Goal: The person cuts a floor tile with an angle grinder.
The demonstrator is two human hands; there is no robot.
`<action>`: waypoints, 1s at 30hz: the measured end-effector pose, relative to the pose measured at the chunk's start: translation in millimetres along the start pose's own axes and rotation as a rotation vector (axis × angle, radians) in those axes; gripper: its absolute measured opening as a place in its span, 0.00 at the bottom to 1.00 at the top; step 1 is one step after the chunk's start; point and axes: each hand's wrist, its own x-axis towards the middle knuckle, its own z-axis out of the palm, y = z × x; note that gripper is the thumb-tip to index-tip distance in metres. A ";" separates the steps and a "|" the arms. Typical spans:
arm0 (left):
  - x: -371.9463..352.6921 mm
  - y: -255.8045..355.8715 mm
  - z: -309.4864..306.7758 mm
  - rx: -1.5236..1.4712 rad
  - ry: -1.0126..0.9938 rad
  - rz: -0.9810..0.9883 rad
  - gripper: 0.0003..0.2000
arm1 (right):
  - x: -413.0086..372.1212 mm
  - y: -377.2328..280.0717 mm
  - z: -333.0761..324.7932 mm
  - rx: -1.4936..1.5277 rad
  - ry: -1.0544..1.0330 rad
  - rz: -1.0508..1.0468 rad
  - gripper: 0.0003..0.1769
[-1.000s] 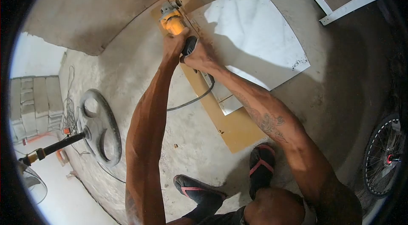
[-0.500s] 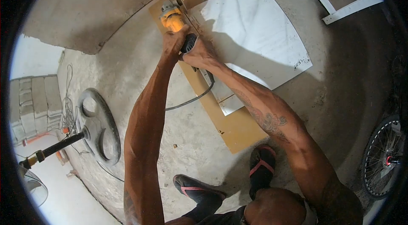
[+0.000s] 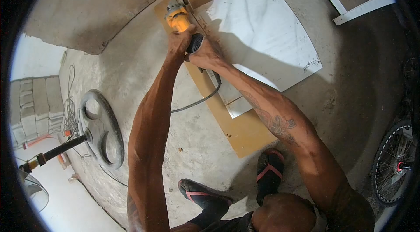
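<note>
Both my hands are closed around a yellow and black angle grinder (image 3: 177,18). My left hand (image 3: 180,41) grips the body just behind the yellow housing, and my right hand (image 3: 206,53) wraps the black rear end. The grinder's grey head points away from me, over the left edge of a white marble-patterned tile (image 3: 262,22). A straight dark cut line runs along that edge of the tile. Its disc is hidden from view. Under the tile lies a tan board (image 3: 240,138). A black cord (image 3: 197,103) loops from the grinder's rear to the left.
A round grey stand base (image 3: 114,131) with a black pole (image 3: 65,150) is on the concrete floor at left, near tangled wires (image 3: 71,120). Stacked grey blocks (image 3: 39,105) line the left wall. A bicycle wheel (image 3: 389,166) is at right, a white frame (image 3: 345,15) at upper right.
Almost nothing differs. The grinder and both hands stay in nearly the same place on the tile's left edge.
</note>
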 end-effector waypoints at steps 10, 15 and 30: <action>-6.6 6.0 -1.1 -0.011 0.004 -0.007 0.25 | -5.0 -7.8 -4.8 -0.030 -0.023 0.037 0.28; 5.9 -4.2 -3.1 -0.049 -0.038 0.016 0.23 | -18.8 -27.7 -18.8 -0.083 -0.052 0.084 0.30; -10.5 -10.3 2.4 -0.013 0.015 0.050 0.22 | -30.9 -24.5 -13.4 -0.072 -0.022 0.093 0.24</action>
